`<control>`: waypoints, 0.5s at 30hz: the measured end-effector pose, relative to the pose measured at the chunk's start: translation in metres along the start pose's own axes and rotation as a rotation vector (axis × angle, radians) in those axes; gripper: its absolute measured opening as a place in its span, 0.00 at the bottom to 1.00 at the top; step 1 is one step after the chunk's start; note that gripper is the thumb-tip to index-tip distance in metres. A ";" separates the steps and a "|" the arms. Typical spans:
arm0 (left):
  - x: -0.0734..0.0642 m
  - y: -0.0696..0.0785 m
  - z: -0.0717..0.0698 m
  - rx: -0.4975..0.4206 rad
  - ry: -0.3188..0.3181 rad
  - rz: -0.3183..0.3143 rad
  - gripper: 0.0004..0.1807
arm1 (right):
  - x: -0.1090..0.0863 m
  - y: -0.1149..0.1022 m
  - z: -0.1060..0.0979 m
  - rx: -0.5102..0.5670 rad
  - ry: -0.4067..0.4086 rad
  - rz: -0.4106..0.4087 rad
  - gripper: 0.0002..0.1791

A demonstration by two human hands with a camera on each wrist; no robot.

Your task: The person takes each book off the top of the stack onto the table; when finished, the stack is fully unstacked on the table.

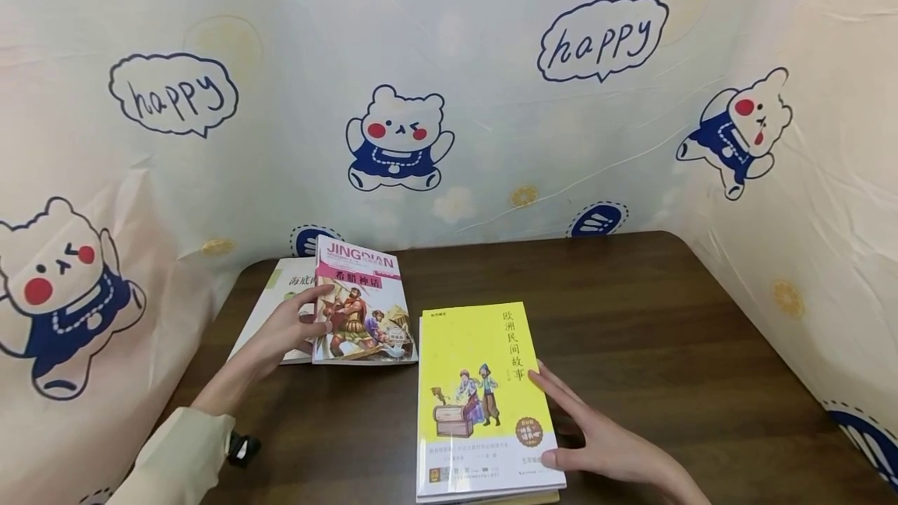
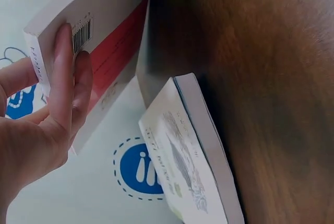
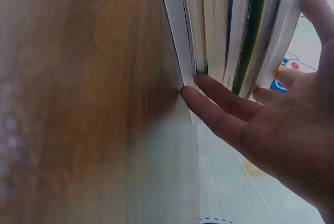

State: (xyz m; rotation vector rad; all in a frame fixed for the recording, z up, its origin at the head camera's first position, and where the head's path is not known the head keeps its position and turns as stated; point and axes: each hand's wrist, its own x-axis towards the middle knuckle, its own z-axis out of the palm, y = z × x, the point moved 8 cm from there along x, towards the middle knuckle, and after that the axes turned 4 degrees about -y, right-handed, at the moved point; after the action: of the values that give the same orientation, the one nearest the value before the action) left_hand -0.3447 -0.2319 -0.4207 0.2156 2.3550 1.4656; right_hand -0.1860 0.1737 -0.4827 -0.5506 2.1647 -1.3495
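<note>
My left hand (image 1: pixel 284 326) holds a thin paperback book (image 1: pixel 365 287) with a pink title band by its left edge. In the left wrist view the fingers lie on its barcoded back cover (image 2: pixel 109 7), and the book is raised and tilted. Partly hidden behind it, a white-covered book (image 1: pixel 263 318) lies at the table's far left. My right hand (image 1: pixel 603 443) touches the right side of a stack of several books topped by a yellow book (image 1: pixel 470 365). In the right wrist view its extended fingers rest along the page edges (image 3: pixel 214 25).
Beneath everything is a dark brown wooden table (image 1: pixel 631 318). A pale curtain (image 1: pixel 491 139) printed with bears surrounds it at the back and sides. A small black object (image 1: pixel 242 449) shows at the left wrist, beside the light sleeve (image 1: pixel 175 458).
</note>
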 end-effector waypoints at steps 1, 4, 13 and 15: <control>0.004 0.000 0.000 0.001 -0.004 -0.003 0.40 | 0.000 0.000 0.000 -0.004 0.000 -0.002 0.47; 0.016 0.000 0.001 0.009 -0.009 -0.009 0.41 | 0.000 0.000 -0.001 -0.004 0.000 -0.001 0.47; 0.038 -0.002 -0.008 0.088 -0.011 -0.003 0.41 | 0.001 0.002 0.001 -0.004 -0.002 0.005 0.47; 0.044 -0.001 -0.013 0.099 -0.007 0.002 0.41 | 0.001 0.002 0.000 -0.008 0.001 0.005 0.47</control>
State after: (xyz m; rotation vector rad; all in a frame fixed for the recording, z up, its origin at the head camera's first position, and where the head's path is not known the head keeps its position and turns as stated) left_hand -0.3899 -0.2290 -0.4259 0.2479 2.4247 1.3488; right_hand -0.1864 0.1738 -0.4846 -0.5469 2.1718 -1.3393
